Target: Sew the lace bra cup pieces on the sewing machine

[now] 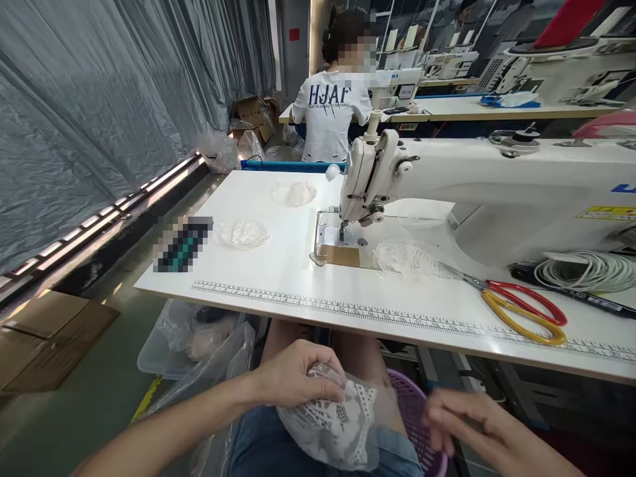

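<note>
Over my lap, my left hand (308,374) grips a white lace piece (342,424) at its upper edge, thumb on top and fingers curled behind. The lace hangs in a rounded, cup-like bundle with sheer edging. To the right, apart from the lace, my right hand (472,424) is beside a purple basket (410,404). Its fingers are bent and drawn together, slightly blurred; whatever may be between them is hidden. More white lace pieces lie on the sewing table (278,265): one (246,234) at left, another (294,193) farther back, and one (407,258) by the machine.
A white sewing machine (422,172) spans the table's right side. Red-and-yellow-handled scissors (527,311) and coiled cord (571,275) lie there. A clear plastic bin (169,338) is below the table, a cardboard box (50,338) on the floor. A person (330,109) sits ahead.
</note>
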{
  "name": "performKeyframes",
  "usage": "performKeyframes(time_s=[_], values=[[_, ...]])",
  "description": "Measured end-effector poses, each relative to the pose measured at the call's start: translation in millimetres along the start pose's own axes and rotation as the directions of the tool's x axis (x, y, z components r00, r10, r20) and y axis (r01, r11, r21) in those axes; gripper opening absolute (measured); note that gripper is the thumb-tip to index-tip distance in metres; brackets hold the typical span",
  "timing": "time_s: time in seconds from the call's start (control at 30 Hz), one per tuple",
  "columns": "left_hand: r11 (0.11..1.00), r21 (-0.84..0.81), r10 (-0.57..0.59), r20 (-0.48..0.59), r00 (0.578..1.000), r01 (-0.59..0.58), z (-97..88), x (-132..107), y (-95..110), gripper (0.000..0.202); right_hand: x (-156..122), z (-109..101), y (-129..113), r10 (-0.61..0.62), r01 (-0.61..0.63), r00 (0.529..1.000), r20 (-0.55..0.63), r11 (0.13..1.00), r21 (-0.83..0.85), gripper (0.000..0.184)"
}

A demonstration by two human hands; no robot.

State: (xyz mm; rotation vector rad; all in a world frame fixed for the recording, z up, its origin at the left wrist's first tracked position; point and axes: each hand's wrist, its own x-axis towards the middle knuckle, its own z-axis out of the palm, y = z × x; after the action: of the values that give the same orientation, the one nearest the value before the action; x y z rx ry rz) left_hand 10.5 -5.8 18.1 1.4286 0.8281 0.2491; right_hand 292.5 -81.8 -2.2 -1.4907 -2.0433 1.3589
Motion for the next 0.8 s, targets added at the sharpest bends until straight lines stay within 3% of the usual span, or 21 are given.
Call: performKeyframes(time_s=[0.1, 0.17, 0.2, 0.27, 0.33, 0.4, 0.47, 0.5, 0.6, 0.8], values=[[0.999, 0.034, 0.018, 0.067, 0.998, -0.020, -0.2, 4, 1, 0.016, -20, 3, 18, 0.009, -0.034, 0.990, -0.137, 0.983, -0.182, 0.033], [0.996, 0.073, 0.036, 0.108, 0.993, -0.044, 1.6, 8, 2, 0.017, -16, 9, 9, -0.041, -0.016, 0.972, -0.231, 0.971, -0.238, 0.032], [0.994, 0.091, 0.054, 0.137, 0.989, -0.067, 2.7, 9, 3, 0.017, -9, 11, -1, -0.071, 0.010, 0.968, -0.240, 0.969, -0.248, 0.044], [0.985, 0.124, 0.097, 0.199, 0.975, -0.123, 4.2, 11, 6, 0.017, 12, 15, -25, -0.134, 0.111, 0.982, -0.131, 0.979, -0.173, 0.075], [0.972, 0.163, 0.130, 0.215, 0.968, -0.167, 3.4, 10, 10, 0.017, 35, 17, -43, -0.199, 0.200, 0.980, 0.023, 0.979, -0.046, 0.084], [0.962, 0.222, 0.129, 0.157, 0.979, -0.162, -0.1, 8, 11, 0.018, 52, 20, -50, -0.190, 0.191, 0.978, 0.081, 0.982, 0.001, 0.059], [0.953, 0.277, 0.111, 0.056, 0.992, -0.122, -5.0, 5, 9, 0.020, 60, 22, -48, -0.128, 0.128, 0.990, 0.054, 0.992, 0.004, 0.030], [0.951, 0.294, 0.102, 0.008, 0.995, -0.100, -7.4, 4, 8, 0.021, 61, 22, -45, -0.095, 0.094, 0.995, 0.035, 0.995, 0.024, 0.026], [0.956, 0.284, 0.091, -0.078, 0.993, -0.065, -11.8, 7, 2, 0.023, 60, 20, -41, -0.061, 0.058, 0.998, 0.014, 0.988, 0.140, 0.026], [0.990, 0.138, 0.023, -0.098, 0.995, -0.009, -16.3, 18, -2, 0.021, 58, 10, -47, -0.005, 0.011, 0.999, -0.038, 0.985, 0.174, 0.030]])
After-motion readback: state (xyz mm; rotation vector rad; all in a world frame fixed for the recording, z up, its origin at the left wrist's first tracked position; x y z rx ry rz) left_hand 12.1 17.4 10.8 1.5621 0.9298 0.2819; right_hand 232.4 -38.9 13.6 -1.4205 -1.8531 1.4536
